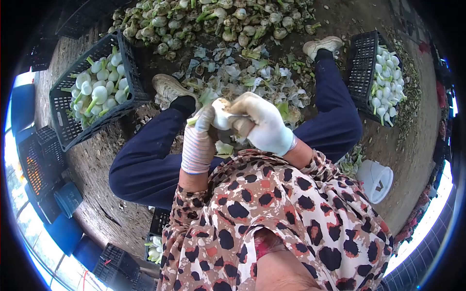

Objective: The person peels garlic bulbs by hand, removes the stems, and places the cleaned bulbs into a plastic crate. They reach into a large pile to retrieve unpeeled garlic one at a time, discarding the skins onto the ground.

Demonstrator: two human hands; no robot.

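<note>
A white garlic bulb [221, 120] with a brown root end and a short green stem is held in front of my body. My left hand [200, 140], in a striped glove with soiled fingertips, is closed around its stem side. My right hand [266, 124], in a white glove, has its fingers curled and pressed against the bulb's other side. Whether those right fingers also hold a tool or a strip of skin is hidden. Below the hands, peeled skins and leaf scraps [238, 72] lie on the ground between my shoes.
A heap of unpeeled bulbs [213, 22] spreads at the far side. A black crate [57, 114] of white bulbs stands left, another crate [361, 72] right. A white bucket [376, 179] lies near my right leg. Blue bins and stacked crates [39, 165] line the left edge.
</note>
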